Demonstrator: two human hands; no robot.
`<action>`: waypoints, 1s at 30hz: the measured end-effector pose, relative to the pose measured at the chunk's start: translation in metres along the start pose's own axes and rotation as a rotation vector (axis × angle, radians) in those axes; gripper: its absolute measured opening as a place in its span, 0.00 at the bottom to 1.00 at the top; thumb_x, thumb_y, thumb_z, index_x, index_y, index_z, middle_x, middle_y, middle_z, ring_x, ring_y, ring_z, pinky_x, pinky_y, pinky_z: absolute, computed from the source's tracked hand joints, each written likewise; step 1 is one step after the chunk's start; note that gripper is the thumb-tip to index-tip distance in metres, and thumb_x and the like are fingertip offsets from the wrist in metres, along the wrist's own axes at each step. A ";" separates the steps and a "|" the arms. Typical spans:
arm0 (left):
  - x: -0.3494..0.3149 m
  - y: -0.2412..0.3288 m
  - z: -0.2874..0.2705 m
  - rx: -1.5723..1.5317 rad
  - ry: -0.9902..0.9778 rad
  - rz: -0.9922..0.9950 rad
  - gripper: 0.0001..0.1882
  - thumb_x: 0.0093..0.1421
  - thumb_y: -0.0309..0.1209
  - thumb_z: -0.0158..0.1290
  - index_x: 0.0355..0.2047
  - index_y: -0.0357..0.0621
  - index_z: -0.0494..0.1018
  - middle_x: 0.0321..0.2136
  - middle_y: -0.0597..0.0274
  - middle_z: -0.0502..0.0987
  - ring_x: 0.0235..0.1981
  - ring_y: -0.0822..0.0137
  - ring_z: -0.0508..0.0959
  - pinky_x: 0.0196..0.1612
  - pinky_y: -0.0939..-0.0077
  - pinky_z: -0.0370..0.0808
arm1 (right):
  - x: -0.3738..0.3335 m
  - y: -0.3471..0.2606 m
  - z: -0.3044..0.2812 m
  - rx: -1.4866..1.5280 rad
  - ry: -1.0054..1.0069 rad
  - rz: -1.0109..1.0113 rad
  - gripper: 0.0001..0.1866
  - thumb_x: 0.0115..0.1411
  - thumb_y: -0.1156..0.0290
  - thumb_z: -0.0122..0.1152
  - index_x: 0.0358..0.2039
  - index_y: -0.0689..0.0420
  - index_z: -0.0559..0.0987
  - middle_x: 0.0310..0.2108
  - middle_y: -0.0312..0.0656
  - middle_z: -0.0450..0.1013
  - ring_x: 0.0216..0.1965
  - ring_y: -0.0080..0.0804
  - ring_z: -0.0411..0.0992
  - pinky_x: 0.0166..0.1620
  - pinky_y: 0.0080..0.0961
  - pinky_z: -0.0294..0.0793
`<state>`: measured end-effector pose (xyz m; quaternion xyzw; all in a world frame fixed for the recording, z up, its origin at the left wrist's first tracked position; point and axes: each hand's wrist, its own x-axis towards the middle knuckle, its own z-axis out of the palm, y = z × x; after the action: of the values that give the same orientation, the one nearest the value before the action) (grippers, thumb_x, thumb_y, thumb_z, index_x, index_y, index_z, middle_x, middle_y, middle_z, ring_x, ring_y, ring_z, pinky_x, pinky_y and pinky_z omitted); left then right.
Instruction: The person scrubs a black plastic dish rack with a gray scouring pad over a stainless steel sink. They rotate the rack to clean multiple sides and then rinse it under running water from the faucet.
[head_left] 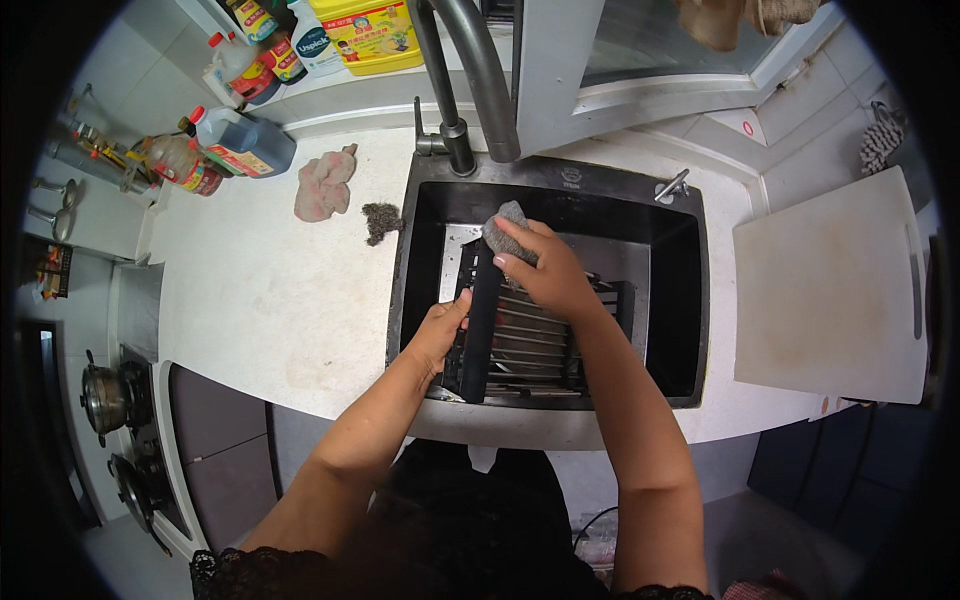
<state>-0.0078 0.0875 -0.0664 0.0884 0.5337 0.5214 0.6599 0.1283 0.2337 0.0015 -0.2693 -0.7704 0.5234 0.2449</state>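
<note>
A dish rack with a black frame and thin metal rods (pixel 527 338) is tilted up inside the black sink (pixel 676 310). My left hand (pixel 440 332) is closed round the left side of its frame, the thumb on top. In my right hand (pixel 551 268) is a grey cloth (pixel 505 225), bunched up and pressed against the far end of the black frame bar. The fingers of my right hand cover part of the cloth, and the rack's underside is hidden.
A dark faucet (pixel 490 90) arches over the sink's back edge. On the left counter lie a steel-wool scourer (pixel 381 222) and a stained pinkish rag (pixel 325 186), with bottles (pixel 245 142) behind. A cutting board (pixel 825 290) leans at right. Pots (pixel 105 398) sit far left.
</note>
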 end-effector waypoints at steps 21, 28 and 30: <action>0.003 0.011 0.014 0.009 0.000 -0.012 0.26 0.61 0.52 0.48 0.31 0.38 0.76 0.23 0.64 0.77 0.22 0.73 0.76 0.26 0.81 0.74 | 0.017 0.025 0.009 0.073 0.161 0.053 0.18 0.62 0.62 0.52 0.44 0.63 0.77 0.33 0.37 0.76 0.33 0.21 0.70 0.42 0.22 0.68; 0.012 -0.003 0.005 0.096 0.024 -0.012 0.22 0.60 0.52 0.49 0.24 0.45 0.69 0.20 0.66 0.71 0.20 0.74 0.72 0.23 0.81 0.72 | 0.036 0.010 0.012 0.049 0.305 0.446 0.19 0.61 0.59 0.53 0.27 0.65 0.77 0.22 0.35 0.71 0.25 0.21 0.63 0.31 0.25 0.64; 0.020 -0.011 -0.006 0.124 -0.024 -0.031 0.27 0.63 0.51 0.44 0.40 0.36 0.75 0.31 0.53 0.79 0.26 0.67 0.80 0.29 0.77 0.79 | 0.042 0.020 0.017 0.008 0.358 0.501 0.20 0.61 0.58 0.53 0.24 0.64 0.76 0.21 0.34 0.69 0.24 0.21 0.61 0.29 0.25 0.62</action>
<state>-0.0082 0.0956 -0.0886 0.1272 0.5584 0.4757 0.6676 0.0893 0.2563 -0.0195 -0.5380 -0.6226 0.5145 0.2413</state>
